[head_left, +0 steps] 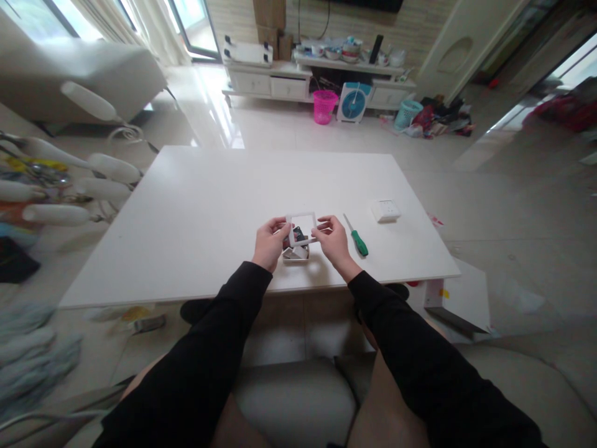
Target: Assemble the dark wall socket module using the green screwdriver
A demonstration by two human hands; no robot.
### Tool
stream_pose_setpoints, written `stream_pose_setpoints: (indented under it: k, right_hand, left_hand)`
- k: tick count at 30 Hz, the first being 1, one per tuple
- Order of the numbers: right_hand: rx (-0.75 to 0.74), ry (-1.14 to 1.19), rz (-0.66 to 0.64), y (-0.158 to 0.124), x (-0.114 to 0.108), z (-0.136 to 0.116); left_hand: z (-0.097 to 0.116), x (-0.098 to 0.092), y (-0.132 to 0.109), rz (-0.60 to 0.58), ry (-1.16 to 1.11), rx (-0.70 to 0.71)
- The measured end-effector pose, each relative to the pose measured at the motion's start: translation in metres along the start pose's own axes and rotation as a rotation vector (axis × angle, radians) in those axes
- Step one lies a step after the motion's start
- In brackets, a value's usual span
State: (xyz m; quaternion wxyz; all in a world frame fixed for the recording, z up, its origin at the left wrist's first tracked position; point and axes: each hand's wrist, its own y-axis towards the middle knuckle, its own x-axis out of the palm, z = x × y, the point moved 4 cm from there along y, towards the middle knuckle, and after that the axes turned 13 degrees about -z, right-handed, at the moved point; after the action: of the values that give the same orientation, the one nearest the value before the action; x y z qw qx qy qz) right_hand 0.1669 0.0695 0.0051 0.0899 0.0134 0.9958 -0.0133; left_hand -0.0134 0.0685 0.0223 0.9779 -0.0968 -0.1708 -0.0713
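Observation:
My left hand (270,241) and my right hand (333,236) both grip a white square frame (301,218), tilted up over a small switch body (296,249) with dark and red parts showing inside. The switch body rests on the white table (209,218) near its front edge. The fingers of both hands are curled around the frame's left and right sides. A green-handled screwdriver (357,236) lies just right of my right hand. A white wall switch (385,210) lies farther right.
Beyond the table stand a low white cabinet (289,81), a pink basket (324,106), a small blue fan (353,101) and a teal basket (407,113). A grey sofa (84,74) is at the back left. White rounded objects (60,186) stand left of the table.

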Motion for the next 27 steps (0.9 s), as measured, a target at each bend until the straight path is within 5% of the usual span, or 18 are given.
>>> stream_pose_setpoints:
  k: [8, 15, 22, 27]
  right_hand:
    - [-0.036, -0.407, -0.010, 0.000, -0.022, -0.012]
    - [0.188, -0.989, -0.134, 0.007, -0.060, 0.008]
    - [0.286, -1.121, -0.238, -0.005, -0.072, 0.032]
    - [0.314, -1.174, -0.298, -0.008, -0.067, 0.042]
  left_hand:
    - [0.000, 0.004, -0.001, -0.111, 0.178, -0.042]
    - [-0.006, -0.018, 0.001, -0.153, 1.030, -0.017]
    - [-0.024, -0.006, -0.010, -0.368, 1.403, -0.088]
    - [-0.025, 0.002, -0.016, -0.403, 1.519, -0.105]
